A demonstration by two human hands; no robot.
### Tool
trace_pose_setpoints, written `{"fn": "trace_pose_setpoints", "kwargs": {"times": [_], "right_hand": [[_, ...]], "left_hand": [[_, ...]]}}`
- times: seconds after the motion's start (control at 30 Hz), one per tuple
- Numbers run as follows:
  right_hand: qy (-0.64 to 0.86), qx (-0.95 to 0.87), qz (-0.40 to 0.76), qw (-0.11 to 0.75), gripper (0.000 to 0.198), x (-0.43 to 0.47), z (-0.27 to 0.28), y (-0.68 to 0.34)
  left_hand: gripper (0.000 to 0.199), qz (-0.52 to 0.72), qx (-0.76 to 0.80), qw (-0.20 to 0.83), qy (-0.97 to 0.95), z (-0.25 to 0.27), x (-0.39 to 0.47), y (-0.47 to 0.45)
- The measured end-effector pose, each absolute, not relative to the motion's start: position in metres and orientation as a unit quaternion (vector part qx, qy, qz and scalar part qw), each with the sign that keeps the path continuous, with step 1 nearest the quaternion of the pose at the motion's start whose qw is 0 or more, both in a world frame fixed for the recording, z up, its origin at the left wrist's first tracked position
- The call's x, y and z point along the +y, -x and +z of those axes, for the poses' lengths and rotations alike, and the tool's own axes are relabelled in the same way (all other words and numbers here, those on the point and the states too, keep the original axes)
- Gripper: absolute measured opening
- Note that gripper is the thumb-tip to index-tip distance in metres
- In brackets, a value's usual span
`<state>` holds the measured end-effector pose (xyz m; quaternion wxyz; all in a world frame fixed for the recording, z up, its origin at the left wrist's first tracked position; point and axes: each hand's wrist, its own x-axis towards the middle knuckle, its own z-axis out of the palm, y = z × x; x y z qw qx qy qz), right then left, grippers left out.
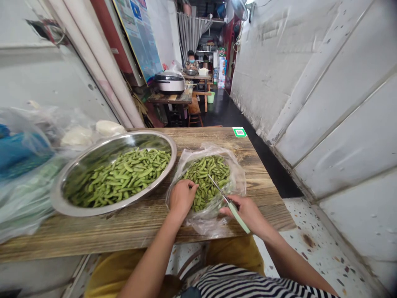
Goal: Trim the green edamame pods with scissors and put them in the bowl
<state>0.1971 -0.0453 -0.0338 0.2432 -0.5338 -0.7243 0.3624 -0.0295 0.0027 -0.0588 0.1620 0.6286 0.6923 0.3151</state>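
Pods, bumpy, in crinkly plastic bag, frame centre; my right hand grips slim scissors, left hand curled, grip unclear.

A white lidded appliance tops a farther table.

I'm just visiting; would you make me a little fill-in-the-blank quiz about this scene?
1. The left hand is at the plastic bag; the cutting tool is in the ____ hand.
2. The tool's handle is pale ____.
3. In the picture, the metal bowl stands to the ____ of the bag.
4. The shirt has black-and-white ____.

Missing words: right; green; left; stripes.
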Motion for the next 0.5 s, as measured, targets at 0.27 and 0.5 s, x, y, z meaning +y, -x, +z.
{"fn": "trace_pose_setpoints", "kwargs": {"times": [0.27,0.5], "right_hand": [[0.527,-0.723,0.376,0.242,0.033,-0.045,-0.031,-0.198],[0.534,-0.727,0.367,0.230,0.036,-0.044,-0.024,-0.196]], "left_hand": [[0.023,0.320,0.656,0.203,-0.653,-0.059,0.010,0.037],[0.021,0.329,0.642,0.098,-0.686,-0.051,0.022,0.031]]}}
